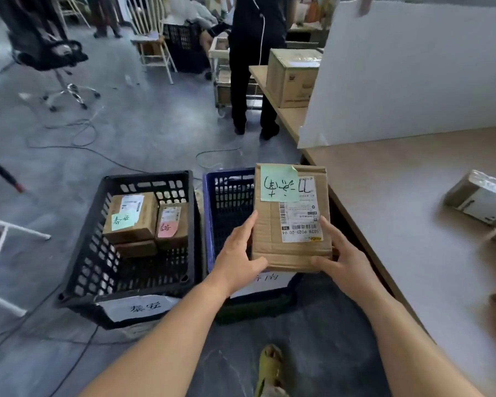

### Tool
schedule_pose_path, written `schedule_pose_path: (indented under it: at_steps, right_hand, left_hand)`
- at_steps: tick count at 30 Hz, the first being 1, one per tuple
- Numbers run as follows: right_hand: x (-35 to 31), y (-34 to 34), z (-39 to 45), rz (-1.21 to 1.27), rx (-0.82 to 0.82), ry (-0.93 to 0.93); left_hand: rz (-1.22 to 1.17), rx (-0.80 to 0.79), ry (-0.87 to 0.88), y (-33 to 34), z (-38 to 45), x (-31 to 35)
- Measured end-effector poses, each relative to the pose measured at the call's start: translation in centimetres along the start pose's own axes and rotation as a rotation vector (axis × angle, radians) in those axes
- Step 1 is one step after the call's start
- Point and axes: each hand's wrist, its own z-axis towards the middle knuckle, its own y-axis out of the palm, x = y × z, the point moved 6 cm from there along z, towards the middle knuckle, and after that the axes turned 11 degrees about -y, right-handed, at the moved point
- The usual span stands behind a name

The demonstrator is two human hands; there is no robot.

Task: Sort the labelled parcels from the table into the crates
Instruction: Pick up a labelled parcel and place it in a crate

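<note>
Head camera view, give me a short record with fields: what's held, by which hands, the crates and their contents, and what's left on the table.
held: brown parcel with green note
hands: left hand and right hand both grip its near end
black crate: several labelled boxes inside
blue crate: contents mostly hidden behind the parcel
table: taped parcel near the right edge

Crates: two, black (98,233), blue (209,213). Parcels: three in black crate, one held (291,219).
</note>
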Motion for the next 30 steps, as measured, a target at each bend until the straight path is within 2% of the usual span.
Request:
schedule_pose_path:
  at_steps: [5, 14, 21, 30]
  right_hand:
    - [0.6, 1.7, 7.7, -0.022, -0.106, -0.020]
    - [4.4, 4.4, 19.9, -0.086, -0.253, -0.032]
    - [9.2, 8.1, 24.7, -0.100, -0.343, 0.040]
    - [17.2, 14.5, 30.8, -0.032, -0.374, 0.170]
  left_hand:
    - [-0.003, 0.081, -0.103, -1.7, 5.2, -1.1]
    - [-0.020, 0.100, -0.283, -2.8, 14.8, -3.4]
    - [-0.044, 0.060, -0.399, -1.0, 20.1, -8.4]
    - [-0.014, 0.056, -0.462, 1.6, 29.7, -15.5]
